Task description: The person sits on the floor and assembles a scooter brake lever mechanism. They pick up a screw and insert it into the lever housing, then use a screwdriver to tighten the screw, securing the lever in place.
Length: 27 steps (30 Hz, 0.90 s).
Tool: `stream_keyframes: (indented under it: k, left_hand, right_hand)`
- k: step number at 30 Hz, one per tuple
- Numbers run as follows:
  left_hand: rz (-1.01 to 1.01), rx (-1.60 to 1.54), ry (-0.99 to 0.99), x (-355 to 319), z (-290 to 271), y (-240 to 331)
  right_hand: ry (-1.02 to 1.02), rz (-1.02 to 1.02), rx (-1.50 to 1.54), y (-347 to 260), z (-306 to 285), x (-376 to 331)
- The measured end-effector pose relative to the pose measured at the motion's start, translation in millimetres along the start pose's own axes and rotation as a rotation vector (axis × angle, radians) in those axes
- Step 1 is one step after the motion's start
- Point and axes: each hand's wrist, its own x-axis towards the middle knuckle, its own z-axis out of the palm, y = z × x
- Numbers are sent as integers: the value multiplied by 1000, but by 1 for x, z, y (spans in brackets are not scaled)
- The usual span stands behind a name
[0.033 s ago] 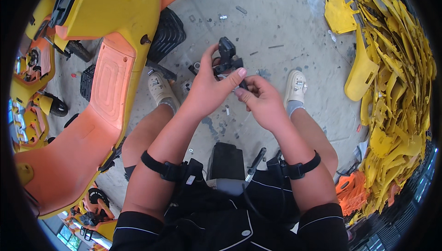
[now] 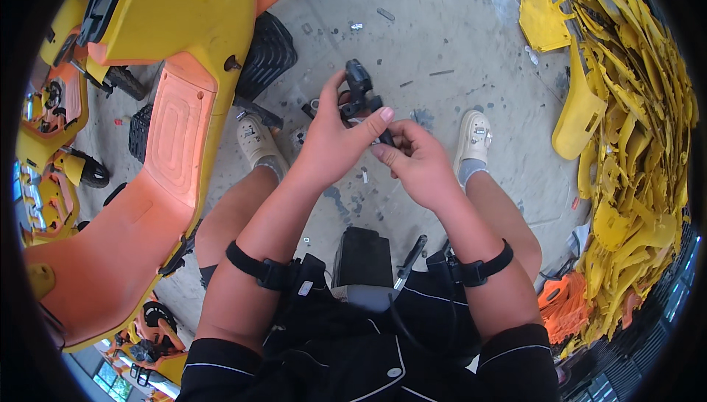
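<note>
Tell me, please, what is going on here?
A person is holding a black part above the grey floor. The left grip supports it between thumb and fingers, while the right grip pinches at its nearer end. To the left stands a yellow and orange vehicle body; to the right lies a heap of yellow panels.

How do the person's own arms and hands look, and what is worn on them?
The left hand and right hand wear no gloves. Each arm has a black strap with a black buckle. The short black sleeves carry a thin pale stripe.
</note>
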Motion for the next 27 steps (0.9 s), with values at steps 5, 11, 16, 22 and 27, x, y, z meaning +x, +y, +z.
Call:
stream_keyframes:
  k: [5, 11, 16, 22, 27]
  left_hand:
    - [-12, -192, 81, 3, -7, 15]
    - [-20, -114, 224, 5, -29, 26]
    - [-41, -97, 315, 5, -51, 45]
    - [-101, -183, 261, 16, -75, 30]
    - [-112, -255, 288, 1, -63, 27]
  right_hand:
    - [-40, -41, -9, -9, -7, 2]
    - [107, 35, -266, 25, -38, 23]
    - [43, 77, -747, 64, -46, 22]
    - [123, 247, -929, 213, -62, 62]
    - [427, 317, -674, 326, -29, 86]
